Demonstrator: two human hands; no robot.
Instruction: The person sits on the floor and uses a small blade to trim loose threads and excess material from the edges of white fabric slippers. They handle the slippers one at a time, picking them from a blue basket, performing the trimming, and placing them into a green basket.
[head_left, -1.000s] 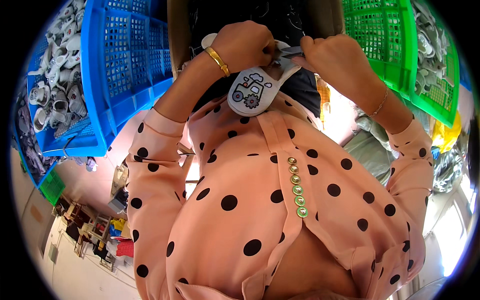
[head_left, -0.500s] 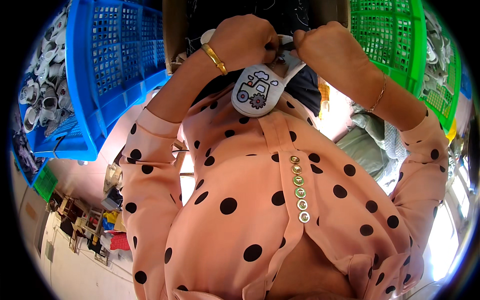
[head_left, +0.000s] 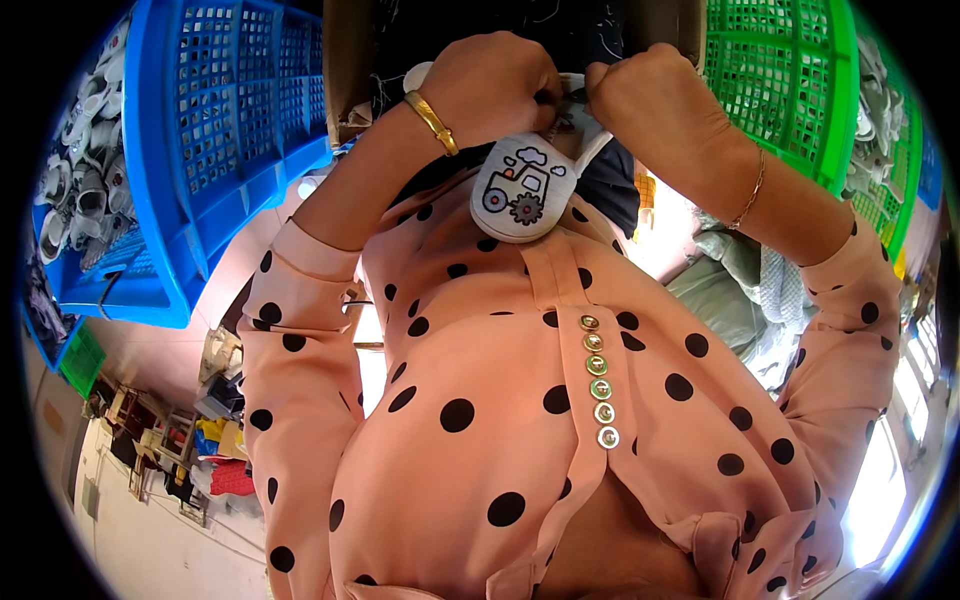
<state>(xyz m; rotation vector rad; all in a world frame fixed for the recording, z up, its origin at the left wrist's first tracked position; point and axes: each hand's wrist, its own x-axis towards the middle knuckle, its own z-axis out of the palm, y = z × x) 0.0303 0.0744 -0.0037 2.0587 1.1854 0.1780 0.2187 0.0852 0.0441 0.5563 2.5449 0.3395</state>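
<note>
A small white shoe (head_left: pixel 520 200) hangs toe-down in front of my torso, with a grey tractor and clouds pictured on its rounded toe. My left hand (head_left: pixel 490 85) is closed at the shoe's upper end, its fingers curled and a gold bangle on the wrist. On the other side, my right hand (head_left: pixel 645 100) is closed in a pinch at the shoe's opening, close to a white band along its edge. The gap between the two hands is small. Just what the fingertips pinch is hidden behind my knuckles.
At the left stands a blue plastic crate (head_left: pixel 160 200) with many small white shoes (head_left: pixel 95 185) beside it. A green crate (head_left: pixel 780 90) is at the right, with more shoes (head_left: pixel 872 120) beyond. Grey-green bags (head_left: pixel 725 290) lie below my right forearm.
The shoe's toe has swung slightly to the right and a little lower. Both hands keep nearly the same place and stay closed.
</note>
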